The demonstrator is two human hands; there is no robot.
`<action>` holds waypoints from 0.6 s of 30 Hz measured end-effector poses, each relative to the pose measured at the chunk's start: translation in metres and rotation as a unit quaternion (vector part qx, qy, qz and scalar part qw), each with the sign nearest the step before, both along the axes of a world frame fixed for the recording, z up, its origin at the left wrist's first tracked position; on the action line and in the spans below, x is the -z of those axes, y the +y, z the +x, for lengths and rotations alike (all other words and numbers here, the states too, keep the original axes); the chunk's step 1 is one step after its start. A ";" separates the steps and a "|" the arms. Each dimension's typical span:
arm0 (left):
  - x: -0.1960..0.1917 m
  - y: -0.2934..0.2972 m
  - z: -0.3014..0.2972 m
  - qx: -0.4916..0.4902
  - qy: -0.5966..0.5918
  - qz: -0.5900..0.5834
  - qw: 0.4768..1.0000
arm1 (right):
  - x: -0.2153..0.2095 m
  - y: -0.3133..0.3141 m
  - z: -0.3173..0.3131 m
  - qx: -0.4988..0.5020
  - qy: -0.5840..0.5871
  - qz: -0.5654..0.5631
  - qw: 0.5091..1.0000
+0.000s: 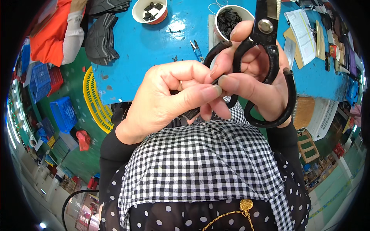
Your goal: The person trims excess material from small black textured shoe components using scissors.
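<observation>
In front of my checked apron, my left hand (163, 92) is closed, its thumb and forefinger pinching a small dark strip (217, 81). My right hand (259, 90) keeps a large pair of black-handled scissors (266, 36) hooked on its fingers, blades pointing up and away from me. That hand's thumb and fingertips meet the same strip, just beside my left fingertips. More dark material (191, 113) shows below my left hand; whether it joins the strip I cannot tell. Most of the strip is covered by fingers.
On the blue table (135, 57) stand a bowl (165, 17) with a few black pieces and a fuller bowl (249, 16) of black pieces. Small thread snips (195, 49) lie between. Dark stacked pieces (101, 40) sit left, near another person's sleeve (73, 36). A yellow basket (91, 100) stands beside the table.
</observation>
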State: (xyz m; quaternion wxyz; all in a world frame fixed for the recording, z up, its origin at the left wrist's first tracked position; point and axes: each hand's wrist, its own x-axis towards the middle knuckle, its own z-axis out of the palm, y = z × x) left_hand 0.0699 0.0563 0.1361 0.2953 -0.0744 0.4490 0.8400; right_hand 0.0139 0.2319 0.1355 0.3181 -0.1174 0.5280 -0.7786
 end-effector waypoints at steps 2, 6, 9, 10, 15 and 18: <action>-0.002 0.003 0.003 -0.006 0.000 -0.010 1.000 | -0.003 0.000 0.002 0.000 -0.038 0.013 0.999; -0.001 0.013 0.009 -0.051 0.055 -0.058 0.995 | -0.002 0.004 0.005 0.036 0.041 0.052 0.997; 0.003 0.014 0.013 -0.069 0.062 -0.055 0.994 | 0.002 0.005 0.008 0.072 0.112 0.055 0.990; 0.004 0.014 0.014 -0.067 0.071 -0.049 0.994 | -0.001 0.005 0.009 0.068 0.097 0.059 0.991; 0.006 0.012 0.017 -0.069 0.241 -0.193 0.949 | -0.005 0.009 0.009 0.067 0.039 0.076 0.994; 0.011 0.012 0.015 -0.116 0.410 -0.282 0.860 | -0.002 0.014 0.008 0.032 -0.003 0.098 0.995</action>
